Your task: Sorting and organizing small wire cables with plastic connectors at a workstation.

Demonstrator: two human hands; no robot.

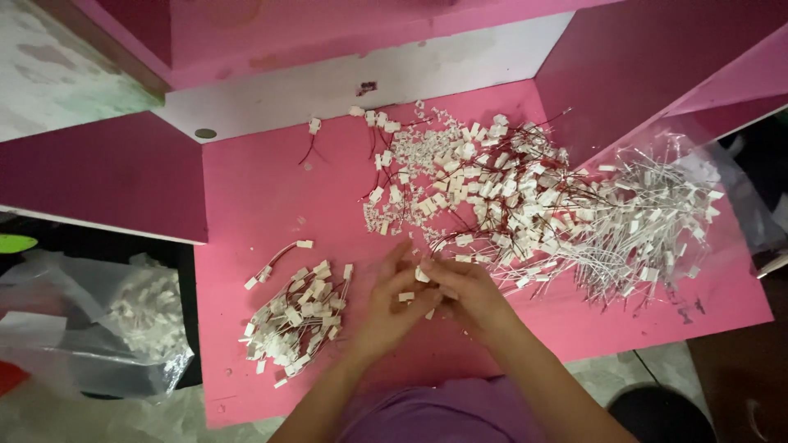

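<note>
I see both hands meeting at the lower middle of the frame over the pink painted tabletop (254, 189). My left hand (392, 308) and right hand (468, 291) have their fingertips pinched together on one small white plastic connector piece (421, 275), so each grip is clamped on it; another loose white piece (406, 296) lies against the left palm.

Just left of the hands sits a small heap of finished white connectors with short red wires (294, 321), near but not touching the left wrist. Up and to the right, a large tangled pile of white connectors and red wires (484, 184) spreads to the fingertips, merging at the right into a bundle of white wires on clear plastic film (648, 221) that overhangs the right edge.

Dark pink partition walls (107, 172) close in the upper left and upper right. Bare pink surface lies open in the middle left. A crumpled clear plastic bag (123, 320) sits off the left edge, lower left.
</note>
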